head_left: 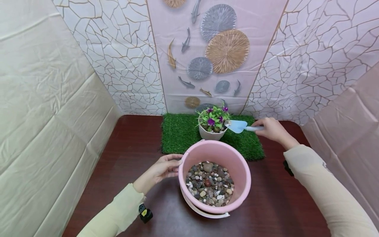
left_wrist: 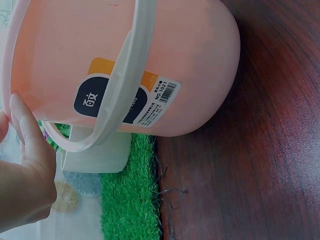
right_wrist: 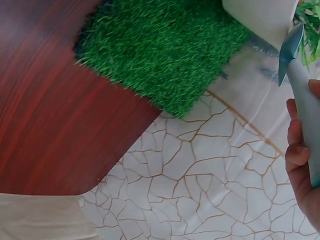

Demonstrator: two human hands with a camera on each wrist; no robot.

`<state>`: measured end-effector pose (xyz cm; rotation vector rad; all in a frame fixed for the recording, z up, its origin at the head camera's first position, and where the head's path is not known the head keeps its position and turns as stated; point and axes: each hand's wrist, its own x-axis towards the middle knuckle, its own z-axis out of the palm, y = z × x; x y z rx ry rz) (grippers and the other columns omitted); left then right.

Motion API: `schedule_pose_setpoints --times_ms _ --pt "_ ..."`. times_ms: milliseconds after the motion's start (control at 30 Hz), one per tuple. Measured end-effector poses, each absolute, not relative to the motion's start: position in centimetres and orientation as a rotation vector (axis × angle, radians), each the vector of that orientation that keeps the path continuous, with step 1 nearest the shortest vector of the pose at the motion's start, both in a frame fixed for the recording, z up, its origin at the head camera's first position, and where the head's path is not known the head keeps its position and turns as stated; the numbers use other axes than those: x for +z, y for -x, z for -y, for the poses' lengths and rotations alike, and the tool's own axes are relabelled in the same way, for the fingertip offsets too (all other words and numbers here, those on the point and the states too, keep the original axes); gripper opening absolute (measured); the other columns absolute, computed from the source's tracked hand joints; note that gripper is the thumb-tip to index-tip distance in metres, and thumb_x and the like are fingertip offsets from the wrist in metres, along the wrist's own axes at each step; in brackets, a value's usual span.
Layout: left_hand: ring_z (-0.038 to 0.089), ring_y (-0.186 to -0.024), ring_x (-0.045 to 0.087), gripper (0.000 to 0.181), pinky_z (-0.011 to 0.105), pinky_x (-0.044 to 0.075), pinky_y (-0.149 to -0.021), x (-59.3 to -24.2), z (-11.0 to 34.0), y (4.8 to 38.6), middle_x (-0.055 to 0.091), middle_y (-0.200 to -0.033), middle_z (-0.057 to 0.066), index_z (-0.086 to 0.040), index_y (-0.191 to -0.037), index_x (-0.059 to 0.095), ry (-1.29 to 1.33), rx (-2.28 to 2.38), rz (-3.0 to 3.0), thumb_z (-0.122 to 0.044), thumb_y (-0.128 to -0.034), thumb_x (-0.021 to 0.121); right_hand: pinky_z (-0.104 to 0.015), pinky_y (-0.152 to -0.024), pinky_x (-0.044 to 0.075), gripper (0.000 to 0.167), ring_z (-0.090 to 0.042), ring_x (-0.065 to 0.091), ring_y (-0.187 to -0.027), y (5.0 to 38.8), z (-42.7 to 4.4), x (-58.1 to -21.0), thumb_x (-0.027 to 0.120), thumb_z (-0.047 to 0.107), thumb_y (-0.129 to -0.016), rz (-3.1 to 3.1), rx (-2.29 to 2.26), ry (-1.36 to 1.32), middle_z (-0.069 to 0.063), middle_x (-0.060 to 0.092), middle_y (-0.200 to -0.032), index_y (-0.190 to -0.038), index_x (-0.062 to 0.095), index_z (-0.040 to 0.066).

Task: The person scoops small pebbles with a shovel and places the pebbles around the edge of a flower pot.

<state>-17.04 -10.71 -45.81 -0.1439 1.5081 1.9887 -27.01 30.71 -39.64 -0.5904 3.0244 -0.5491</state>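
A pink bucket with several mixed pebbles inside stands on the table. My left hand touches the left side of its rim with fairly straight fingers. In my right hand is the handle of a small light-blue trowel, also visible in the right wrist view as a trowel. The blade's tip meets the right edge of a white flowerpot, with a few pale stones at the tip. Purple flowers and green leaves fill the pot, above some pebbles.
The pot stands on a green artificial grass mat at the back of the dark red-brown table. A white bucket handle hangs down against the bucket's side, across a label. Patterned cloth hangs behind the table.
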Motion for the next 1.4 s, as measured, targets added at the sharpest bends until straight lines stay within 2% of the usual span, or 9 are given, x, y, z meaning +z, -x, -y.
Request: schedule_pose_setpoints --times_ms 400,567,833,1000,1133,1233,1400 --pt "0.005 -0.061 0.065 0.029 0.019 0.058 -0.060 -45.8 10.8 17.0 0.068 -0.069 -0.004 -0.007 -0.119 0.056 0.150 1.983 -1.510 -0.003 -0.0906 0.055 -0.025 -0.049 0.035 0.020 -0.013 0.042 -0.050 26.2 -29.9 -40.4 0.064 0.004 -0.083 -2.971 -0.643 0.569 -0.016 0.070 -0.084 -0.101 0.070 -0.004" --pt "0.005 -0.062 0.065 0.031 0.019 0.058 -0.060 -45.8 10.9 17.0 0.068 -0.070 -0.004 -0.005 -0.121 0.055 0.143 1.986 -1.509 -0.003 -0.0906 0.055 -0.025 -0.046 0.034 0.022 -0.013 0.042 -0.048 26.2 -29.0 -40.2 0.063 0.005 -0.083 -2.990 -0.661 0.531 -0.014 0.068 -0.077 -0.102 0.069 -0.006" --pt "0.005 -0.061 0.065 0.028 0.019 0.058 -0.060 -45.9 10.9 17.0 0.068 -0.069 -0.004 -0.008 -0.118 0.057 0.138 1.989 -1.506 -0.003 -0.0903 0.055 -0.027 -0.046 0.035 0.023 -0.014 0.044 -0.047 26.9 -27.4 -39.6 0.062 0.005 -0.083 -3.083 -0.568 0.460 -0.020 0.068 -0.081 -0.102 0.068 -0.007" --pt "0.005 -0.061 0.065 0.027 0.020 0.058 -0.060 -45.9 10.8 16.9 0.068 -0.070 -0.004 -0.010 -0.117 0.057 0.145 1.989 -1.503 -0.003 -0.0903 0.055 -0.037 -0.050 0.046 0.023 -0.024 0.056 -0.056 27.5 -26.3 -38.7 0.064 0.007 -0.082 -3.138 -0.412 0.470 -0.024 0.069 -0.088 -0.100 0.069 -0.007" --pt "0.005 -0.061 0.065 0.027 0.020 0.058 -0.060 -45.9 10.8 16.9 0.068 -0.070 -0.004 -0.010 -0.117 0.057 0.144 1.989 -1.504 -0.003 -0.0901 0.055 -0.047 -0.054 0.052 0.014 -0.033 0.062 -0.066 27.9 -25.6 -38.1 0.066 0.005 -0.080 -3.193 -0.249 0.534 -0.023 0.069 -0.086 -0.090 0.070 -0.004" --pt "0.005 -0.061 0.065 0.026 0.019 0.058 -0.060 -46.0 10.8 17.0 0.068 -0.070 -0.004 -0.010 -0.116 0.057 0.135 1.991 -1.503 -0.003 -0.0905 0.055 -0.044 -0.049 0.050 0.003 -0.031 0.059 -0.061 28.3 -25.3 -37.9 0.065 0.001 -0.077 -3.234 -0.127 0.582 -0.018 0.067 -0.076 -0.078 0.067 -0.001" --pt "0.004 -0.061 0.065 0.026 0.019 0.057 -0.060 -46.0 10.9 17.0 0.068 -0.069 -0.004 -0.009 -0.115 0.057 0.132 1.991 -1.499 -0.003 -0.0906 0.055 -0.043 -0.047 0.049 0.005 -0.030 0.056 -0.059 28.6 -24.8 -37.9 0.063 -0.004 -0.073 -3.266 0.040 0.652 -0.017 0.063 -0.072 -0.071 0.063 0.001"
